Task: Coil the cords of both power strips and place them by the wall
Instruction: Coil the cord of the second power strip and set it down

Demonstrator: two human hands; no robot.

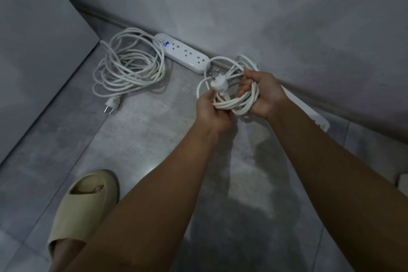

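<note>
- Looking past our left hand [212, 110], up and leftward: the wall [287, 17], and by it the first power strip [184, 53] with its loose coil [130, 64].
- And the second cord [234, 104]?
- Bunched between our hands. The right hand [265, 95] is closed round the loops, and the left grips the strands under the plug [217, 85].
- How will it handle?
- Light, limp and springy, we judge. We should grip across every loop.

Grey floor [154, 139] under coiled power strip [184, 53]
</note>
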